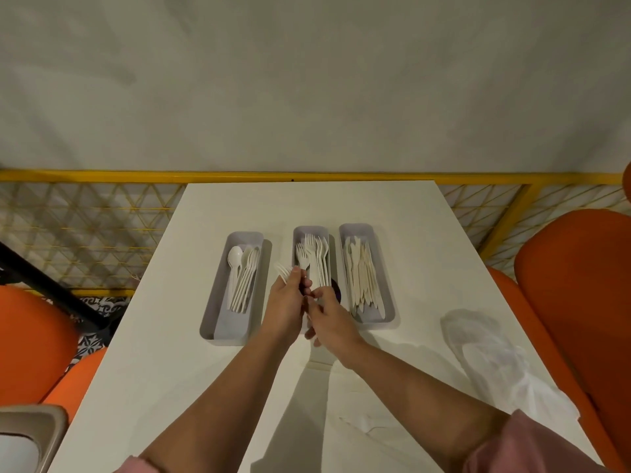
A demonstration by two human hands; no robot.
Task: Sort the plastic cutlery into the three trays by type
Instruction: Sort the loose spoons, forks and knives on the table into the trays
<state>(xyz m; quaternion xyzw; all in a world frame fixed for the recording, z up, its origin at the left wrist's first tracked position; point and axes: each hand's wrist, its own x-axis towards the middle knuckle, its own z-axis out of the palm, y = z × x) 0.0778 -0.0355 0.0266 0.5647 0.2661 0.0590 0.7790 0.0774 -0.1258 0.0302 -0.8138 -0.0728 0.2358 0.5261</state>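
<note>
White tabletop (392, 233) up against a yellow mesh railing (102, 233), and the action is right in the middle of it: the left hand (286, 302) grips a white plastic fork (281, 269), tines up, just off the left side of the middle tray (310, 229). The right hand (327, 315) meets it over that tray's near end with fingers curled, though whether it pinches anything I cannot tell. Moving outward, the sorting looks almost finished. Forks (316, 257) are stacked in the middle tray, spoons (242, 278) lie in the left tray (232, 326), knives (362, 278) fill the right tray (355, 227). No loose cutlery shows on the table, so the held fork may well be the last piece, due for the middle tray. Further right a clear plastic bag (495, 353) lies crumpled and looks emptied. Orange chairs (580, 285) flank the table.
</note>
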